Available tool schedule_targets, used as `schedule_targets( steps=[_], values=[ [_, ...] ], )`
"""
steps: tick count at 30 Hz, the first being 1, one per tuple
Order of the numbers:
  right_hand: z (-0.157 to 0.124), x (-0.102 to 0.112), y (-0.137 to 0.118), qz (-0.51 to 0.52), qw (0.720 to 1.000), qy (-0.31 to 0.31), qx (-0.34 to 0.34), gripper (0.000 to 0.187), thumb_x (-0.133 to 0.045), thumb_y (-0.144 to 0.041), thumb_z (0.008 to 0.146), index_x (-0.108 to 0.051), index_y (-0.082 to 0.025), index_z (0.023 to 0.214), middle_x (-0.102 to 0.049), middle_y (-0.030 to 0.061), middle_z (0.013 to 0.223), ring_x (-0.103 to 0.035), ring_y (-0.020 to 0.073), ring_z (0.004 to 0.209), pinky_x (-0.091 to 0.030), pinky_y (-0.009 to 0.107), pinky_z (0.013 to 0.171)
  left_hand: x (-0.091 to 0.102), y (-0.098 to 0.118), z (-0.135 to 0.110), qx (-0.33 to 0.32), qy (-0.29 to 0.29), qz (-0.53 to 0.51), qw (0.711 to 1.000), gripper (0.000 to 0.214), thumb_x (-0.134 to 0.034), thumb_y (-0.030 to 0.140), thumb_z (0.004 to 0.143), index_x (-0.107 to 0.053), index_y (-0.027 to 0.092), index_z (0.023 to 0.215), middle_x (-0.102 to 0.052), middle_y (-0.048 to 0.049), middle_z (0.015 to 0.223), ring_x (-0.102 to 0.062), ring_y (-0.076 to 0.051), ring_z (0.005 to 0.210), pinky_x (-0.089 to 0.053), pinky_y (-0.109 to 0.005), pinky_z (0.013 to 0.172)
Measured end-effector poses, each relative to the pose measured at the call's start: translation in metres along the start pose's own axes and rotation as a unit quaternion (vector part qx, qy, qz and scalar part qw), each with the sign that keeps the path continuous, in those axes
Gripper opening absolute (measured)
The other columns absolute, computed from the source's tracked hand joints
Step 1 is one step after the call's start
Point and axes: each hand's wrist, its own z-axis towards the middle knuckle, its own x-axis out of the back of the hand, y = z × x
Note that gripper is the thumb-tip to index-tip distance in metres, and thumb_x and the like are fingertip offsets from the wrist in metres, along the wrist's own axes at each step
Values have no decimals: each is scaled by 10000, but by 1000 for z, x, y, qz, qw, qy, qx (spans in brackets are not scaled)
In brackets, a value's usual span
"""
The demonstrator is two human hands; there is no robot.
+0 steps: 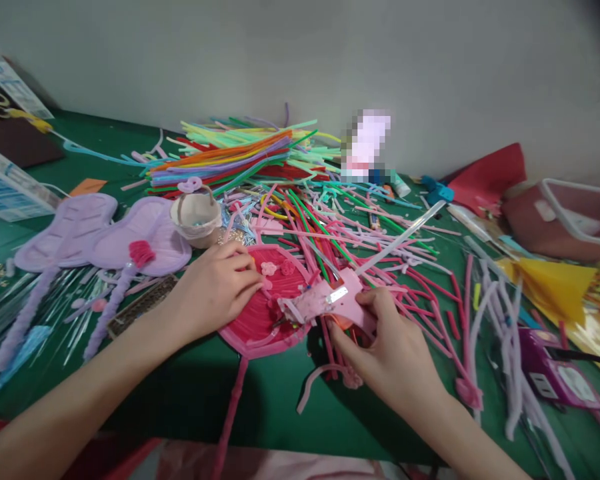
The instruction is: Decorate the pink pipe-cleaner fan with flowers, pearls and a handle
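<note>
A round red-and-pink pipe-cleaner fan (260, 313) lies on the green table (190, 393), its pink handle pointing toward me. My left hand (215, 288) rests on the fan's left side, fingers curled and pinched by a small pink flower (269, 269). My right hand (393, 347) grips a pink glue gun (330, 300) from below; a clear glue stick (400, 239) juts from its back, and its nozzle points left over the fan.
A heap of coloured pipe cleaners (240, 157) fills the back of the table. A lilac butterfly shape (100, 233) and a small basket (196, 217) lie left. Yellow paper (555, 283), a purple device (555, 373) and a red box (565, 217) sit right.
</note>
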Motion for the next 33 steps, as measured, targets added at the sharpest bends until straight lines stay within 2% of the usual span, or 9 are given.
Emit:
schedule_targets(
  steps=[5, 9, 15, 20, 23, 25, 28, 29, 33],
  values=[
    [-2, 0, 1, 8, 1000, -12, -4, 264, -598, -414, 814, -413, -254, 913, -648, -46, 613, -570, 157, 379, -404, 256, 433, -2, -1, 1, 35, -3, -56, 998, 246, -529, 254, 950, -758, 190, 887, -726, -57, 866, -595, -223, 913, -524, -399, 848],
    [-3, 1, 1, 29, 999, -34, -12, 260, -589, -405, 836, -401, -257, 937, -546, -109, 456, -584, 179, 373, -414, 256, 440, 3, 2, 2, 37, -7, -45, 998, 256, -546, 320, 941, -753, 177, 890, -718, -81, 877, -583, -247, 925, -520, -437, 863],
    [-3, 2, 0, 48, 998, -46, -24, 268, -590, -405, 831, -402, -254, 946, -597, -96, 499, -577, 157, 354, -416, 241, 436, 2, 2, 7, 12, -14, -26, 999, 317, -491, 328, 981, -748, 163, 894, -721, -80, 869, -583, -247, 911, -512, -414, 830],
    [-2, 2, -3, 32, 999, -12, -21, 257, -581, -411, 806, -401, -257, 906, -608, -74, 535, -558, 156, 361, -404, 244, 428, 3, -5, 10, 137, 11, -98, 986, 301, -553, 365, 943, -739, 203, 772, -737, -25, 772, -618, -208, 795, -511, -358, 736],
    [0, 3, -4, 27, 999, 13, -20, 263, -581, -420, 790, -398, -259, 889, -602, -60, 555, -569, 163, 396, -398, 243, 430, 14, 0, 5, 232, 85, -127, 961, 198, -629, 354, 904, -744, 223, 810, -750, -3, 812, -650, -196, 804, -516, -340, 729],
    [1, 3, -3, 28, 999, 7, -22, 269, -583, -427, 795, -398, -257, 890, -587, -59, 552, -573, 166, 409, -396, 241, 435, 21, 12, -1, 253, 139, -114, 951, 165, -636, 321, 910, -732, 221, 821, -746, 7, 830, -650, -186, 820, -520, -334, 752],
    [3, 3, 1, 15, 999, -8, -29, 292, -600, -435, 786, -403, -254, 902, -591, -52, 574, -566, 170, 408, -386, 249, 434, 24, 38, -18, 189, 189, -42, 963, 96, -646, 249, 914, -726, 242, 862, -730, 29, 815, -623, -171, 819, -510, -336, 777],
    [4, 3, 3, 8, 999, -10, -32, 301, -607, -439, 780, -405, -254, 905, -602, -45, 592, -569, 173, 414, -382, 251, 433, 22, 46, -26, 127, 197, -4, 972, 83, -661, 208, 902, -726, 259, 898, -731, 40, 801, -614, -165, 801, -502, -339, 777],
    [5, 2, 7, -15, 999, 4, -36, 308, -609, -446, 775, -409, -253, 908, -655, 1, 697, -618, 192, 483, -388, 251, 449, 7, 69, -52, -8, 163, 37, 986, 195, -547, 123, 945, -700, 212, 1027, -750, 11, 866, -610, -158, 878, -484, -337, 865]
  ],
)
